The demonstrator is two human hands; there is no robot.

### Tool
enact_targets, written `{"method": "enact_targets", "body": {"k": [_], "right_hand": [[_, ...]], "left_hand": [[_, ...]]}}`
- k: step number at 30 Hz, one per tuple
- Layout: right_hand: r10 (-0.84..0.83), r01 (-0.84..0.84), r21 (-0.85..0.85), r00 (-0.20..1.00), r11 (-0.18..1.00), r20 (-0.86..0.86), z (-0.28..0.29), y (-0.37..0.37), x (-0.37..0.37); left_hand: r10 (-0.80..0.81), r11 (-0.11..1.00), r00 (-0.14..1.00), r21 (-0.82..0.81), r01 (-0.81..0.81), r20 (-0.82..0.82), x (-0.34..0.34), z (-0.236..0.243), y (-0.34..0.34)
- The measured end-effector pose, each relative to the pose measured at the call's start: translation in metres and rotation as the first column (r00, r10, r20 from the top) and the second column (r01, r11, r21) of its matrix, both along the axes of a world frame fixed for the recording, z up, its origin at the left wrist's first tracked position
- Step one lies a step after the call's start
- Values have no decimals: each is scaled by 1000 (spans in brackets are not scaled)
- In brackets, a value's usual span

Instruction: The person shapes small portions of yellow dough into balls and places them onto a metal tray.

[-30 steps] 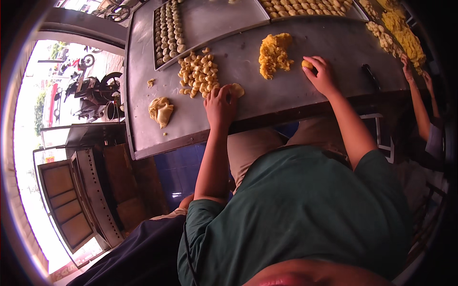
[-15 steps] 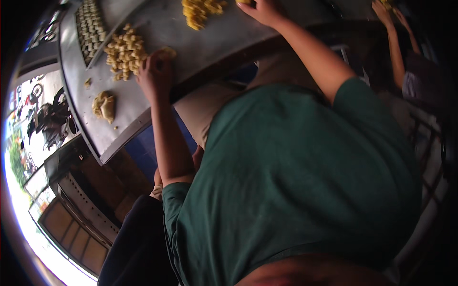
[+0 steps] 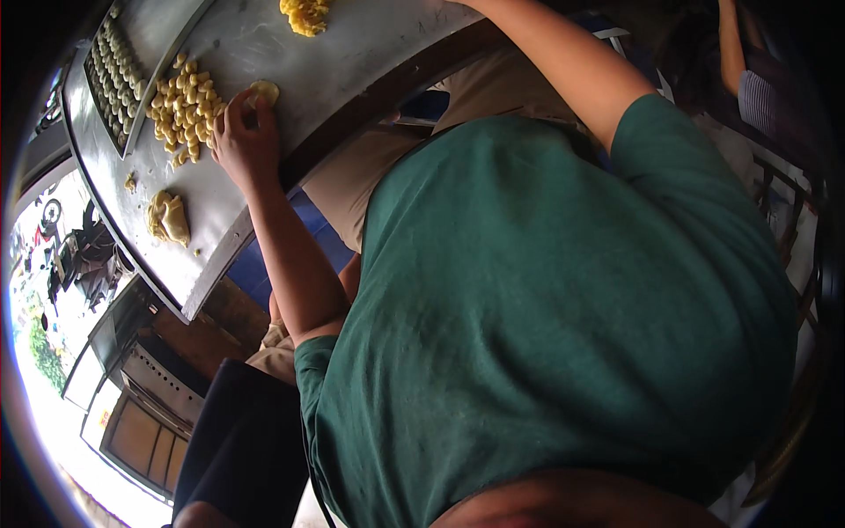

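Steel table (image 3: 326, 62) swung up toward eleven o'clock with the tilting view, right hand slipped out of sight past twelve

Only the right forearm (image 3: 563, 53) visible on that side, running off the top edge; no saying about finger spread or anything held there, so half of the work now beyond checking. Left hand (image 3: 246, 145) at the same spot as before, near the table's front edge, half curled with a gap between thumb and fingers, fingertips against or just beside the pale disc (image 3: 266, 91) at one o'clock; no clear sign of a grip, so no visible progress on the disc. Pieces (image 3: 187, 101) close by at ten o'clock from that hand, balls (image 3: 116, 75) farther along the same line, lump (image 3: 169, 218) toward eight, yellow mash (image 3: 305, 16) at one, now cut by the top edge
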State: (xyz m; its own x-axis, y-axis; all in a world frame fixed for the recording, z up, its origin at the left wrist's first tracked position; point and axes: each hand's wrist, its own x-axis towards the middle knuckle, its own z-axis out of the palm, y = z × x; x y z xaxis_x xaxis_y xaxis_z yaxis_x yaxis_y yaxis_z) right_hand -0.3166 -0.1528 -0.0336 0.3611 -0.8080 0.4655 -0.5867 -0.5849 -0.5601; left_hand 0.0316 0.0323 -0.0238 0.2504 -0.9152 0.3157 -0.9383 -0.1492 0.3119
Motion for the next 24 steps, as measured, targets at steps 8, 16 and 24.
{"method": "enact_targets", "body": {"k": [8, 16, 24], "right_hand": [[-19, 19, 14, 1000, 1000, -4, 7, 2, 4], [-26, 27, 35, 999, 999, -34, 6, 2, 4], [-11, 11, 16, 1000, 1000, -30, 5, 2, 2]], "left_hand": [[3, 1000, 1000, -13, -3, -10, 2, 2, 0], [-1, 1000, 1000, 8, 1, -16, 0, 4, 1], [-19, 1000, 1000, -17, 19, -3, 0, 3, 0]]}}
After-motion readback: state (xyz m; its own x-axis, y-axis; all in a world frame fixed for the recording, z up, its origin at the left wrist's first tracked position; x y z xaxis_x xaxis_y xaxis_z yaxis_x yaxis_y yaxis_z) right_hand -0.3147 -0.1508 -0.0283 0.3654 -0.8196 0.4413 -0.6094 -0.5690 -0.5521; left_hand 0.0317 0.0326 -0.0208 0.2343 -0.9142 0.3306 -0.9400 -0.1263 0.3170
